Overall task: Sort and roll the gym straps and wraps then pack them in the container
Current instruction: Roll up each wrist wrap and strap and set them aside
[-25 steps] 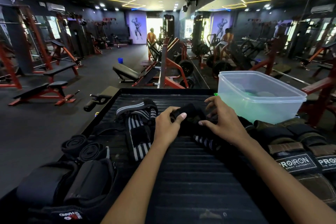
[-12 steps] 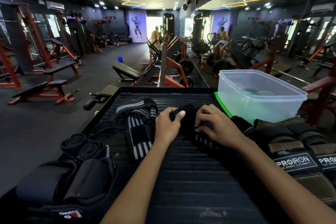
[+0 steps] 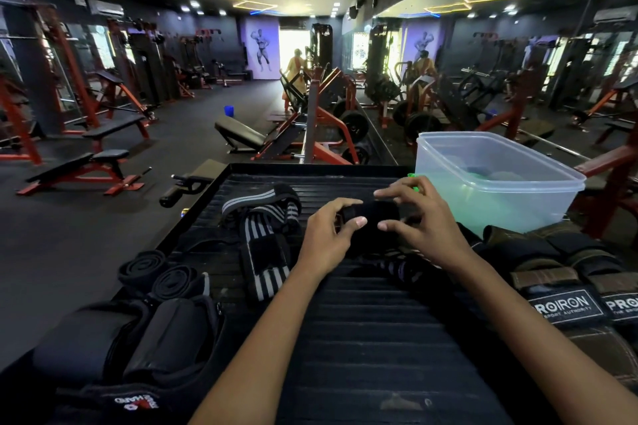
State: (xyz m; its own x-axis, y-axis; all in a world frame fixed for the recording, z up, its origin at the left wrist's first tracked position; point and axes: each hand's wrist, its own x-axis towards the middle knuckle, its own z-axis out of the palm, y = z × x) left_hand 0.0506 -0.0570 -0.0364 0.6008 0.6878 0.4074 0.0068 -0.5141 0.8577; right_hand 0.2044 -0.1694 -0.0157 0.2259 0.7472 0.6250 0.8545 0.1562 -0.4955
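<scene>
A black wrap roll (image 3: 371,217) sits at mid-table, held between both hands. My left hand (image 3: 328,235) grips its left end with thumb and curled fingers. My right hand (image 3: 419,217) pinches its right end, fingers over the top and thumb below. The wrap's striped loose tail (image 3: 397,266) trails toward me on the ribbed black table (image 3: 362,338). A striped black-and-grey wrap (image 3: 266,235) lies unrolled to the left. Two rolled black straps (image 3: 162,274) rest at the left edge. The clear plastic container (image 3: 497,183) stands at the back right.
Black padded supports (image 3: 121,345) lie at the near left. Brown and black PROIRON straps (image 3: 566,283) are piled at the right, in front of the container. Gym benches and machines fill the floor beyond the table; a person in orange stands far back.
Both hands have lifted and turned the black roll; my right hand's fingers moved from pressing down on it to pinching its right end.
</scene>
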